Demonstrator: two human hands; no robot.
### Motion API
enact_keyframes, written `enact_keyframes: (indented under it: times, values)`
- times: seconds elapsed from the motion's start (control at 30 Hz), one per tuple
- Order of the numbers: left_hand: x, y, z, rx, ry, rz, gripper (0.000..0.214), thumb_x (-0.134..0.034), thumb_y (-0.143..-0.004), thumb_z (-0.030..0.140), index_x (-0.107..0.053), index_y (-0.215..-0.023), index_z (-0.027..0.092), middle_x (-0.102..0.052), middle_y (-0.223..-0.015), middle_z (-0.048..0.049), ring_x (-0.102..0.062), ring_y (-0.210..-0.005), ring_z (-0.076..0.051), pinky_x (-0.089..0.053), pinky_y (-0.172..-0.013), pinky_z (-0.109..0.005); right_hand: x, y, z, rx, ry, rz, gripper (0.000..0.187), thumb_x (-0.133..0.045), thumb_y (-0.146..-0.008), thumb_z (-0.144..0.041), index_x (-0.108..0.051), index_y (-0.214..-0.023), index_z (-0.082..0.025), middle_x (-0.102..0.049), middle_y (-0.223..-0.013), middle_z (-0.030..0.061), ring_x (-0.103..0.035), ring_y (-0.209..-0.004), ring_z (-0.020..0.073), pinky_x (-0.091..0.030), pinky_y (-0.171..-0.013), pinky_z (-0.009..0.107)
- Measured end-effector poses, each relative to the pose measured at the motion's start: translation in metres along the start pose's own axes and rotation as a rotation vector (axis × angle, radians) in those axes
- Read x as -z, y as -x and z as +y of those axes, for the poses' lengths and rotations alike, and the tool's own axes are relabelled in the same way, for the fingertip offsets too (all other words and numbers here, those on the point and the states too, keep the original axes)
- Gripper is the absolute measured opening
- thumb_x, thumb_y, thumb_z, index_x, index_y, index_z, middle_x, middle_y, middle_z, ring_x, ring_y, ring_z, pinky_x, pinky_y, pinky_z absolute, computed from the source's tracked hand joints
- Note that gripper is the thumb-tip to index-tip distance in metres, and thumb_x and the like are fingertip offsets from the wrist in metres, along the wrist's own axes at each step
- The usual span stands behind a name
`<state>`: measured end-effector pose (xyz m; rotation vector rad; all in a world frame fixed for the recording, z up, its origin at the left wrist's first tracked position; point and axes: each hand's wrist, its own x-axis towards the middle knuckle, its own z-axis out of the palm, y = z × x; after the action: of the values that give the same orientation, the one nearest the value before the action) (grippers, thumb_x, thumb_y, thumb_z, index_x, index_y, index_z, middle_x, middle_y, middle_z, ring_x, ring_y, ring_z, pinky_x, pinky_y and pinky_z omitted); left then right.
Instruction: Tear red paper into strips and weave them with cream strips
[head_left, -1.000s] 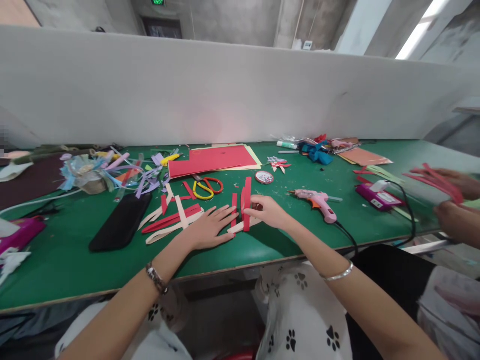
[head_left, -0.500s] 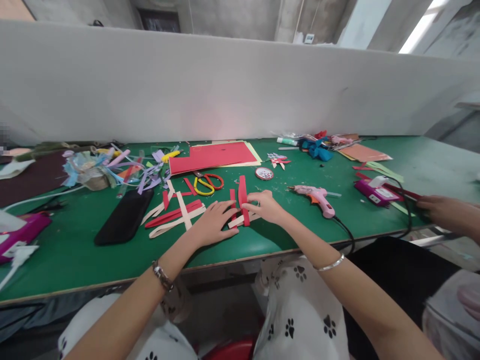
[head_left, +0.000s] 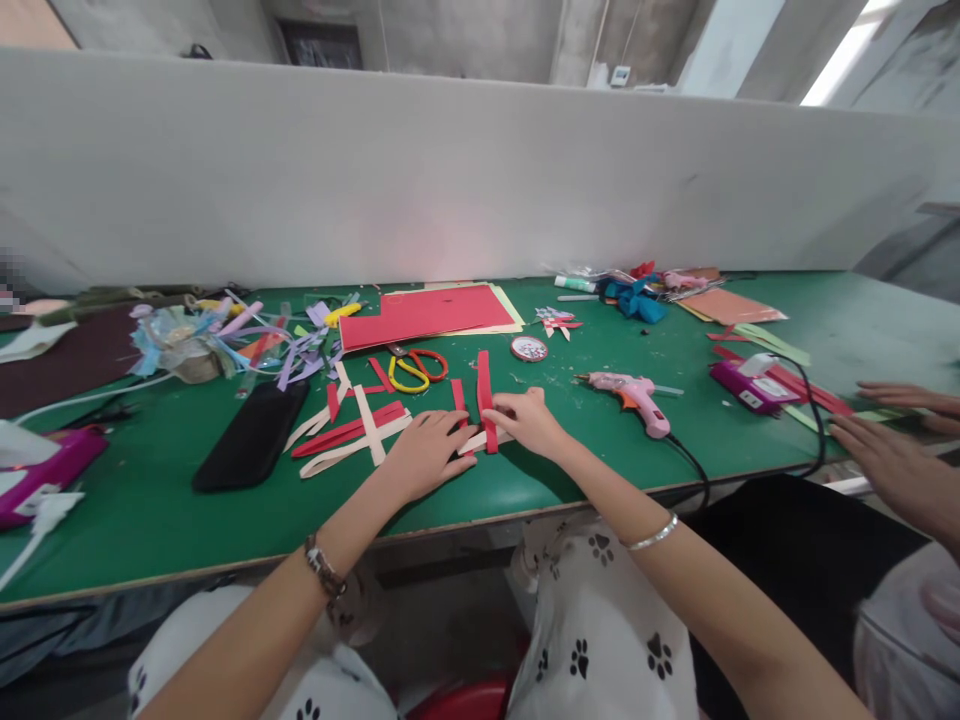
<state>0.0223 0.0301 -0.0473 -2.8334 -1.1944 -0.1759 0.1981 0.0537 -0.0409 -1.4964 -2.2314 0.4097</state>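
Two upright red strips lie across a cream strip (head_left: 495, 439) on the green table, between my hands. My left hand (head_left: 424, 455) lies palm down, fingers stretched out, its fingertips on the lower part of the left red strip (head_left: 458, 394) and the cream strip's end. With thumb and finger, my right hand (head_left: 531, 425) pinches the right red strip (head_left: 484, 375) at its edge, over the crossing. Left of my left hand is a bundle of crossed red and cream strips (head_left: 367, 425). Scissors (head_left: 409, 385) with yellow and red handles rest just beyond.
A pink glue gun (head_left: 634, 395) with its cord lies to the right, near a purple box (head_left: 750, 385). A co-worker's hands (head_left: 892, 465) are at the far right. Beyond are red sheets (head_left: 435, 315) and a round dish (head_left: 529, 348); a black phone (head_left: 251, 435) is left.
The left red strip has shifted slightly left, away from the right one. At the far right, the co-worker's hands now lie flat over strips; before, one hand showed there holding a red strip.
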Motion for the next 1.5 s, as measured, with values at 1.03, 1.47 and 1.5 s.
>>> enact_keyframes:
  times: [1.03,1.47,1.5]
  values:
    - [-0.001,-0.014,0.009,0.248,0.934,0.075,0.006,-0.046,-0.067,0.018,-0.045,-0.061,0.018,-0.045,-0.058,0.0049,-0.041,-0.054,-0.010,-0.033,-0.050,-0.020,-0.011,0.047,-0.019,0.075,-0.292,0.205,0.006,-0.053,-0.073,-0.018,-0.055,-0.078,-0.021,-0.052,-0.086,0.0053,-0.053,-0.079,0.0172,-0.047,-0.068,0.031]
    - [0.002,-0.012,0.008,0.284,1.004,0.090,0.018,-0.044,-0.074,0.031,-0.045,-0.061,0.018,-0.050,-0.058,0.0033,-0.044,-0.054,-0.011,-0.034,-0.051,-0.022,0.005,0.037,0.003,-0.126,-0.814,0.321,0.017,-0.046,-0.076,-0.039,-0.045,-0.077,-0.022,-0.063,-0.075,0.0025,-0.060,-0.071,0.0162,-0.047,-0.064,0.029]
    - [0.002,-0.012,0.008,0.292,1.014,0.089,0.019,-0.043,-0.075,0.031,-0.044,-0.061,0.018,-0.050,-0.058,0.0033,-0.044,-0.054,-0.011,-0.034,-0.051,-0.022,0.009,0.037,0.007,-0.142,-0.843,0.352,0.019,-0.049,-0.074,-0.041,-0.046,-0.076,-0.022,-0.063,-0.076,0.0030,-0.060,-0.073,0.0168,-0.047,-0.067,0.030]
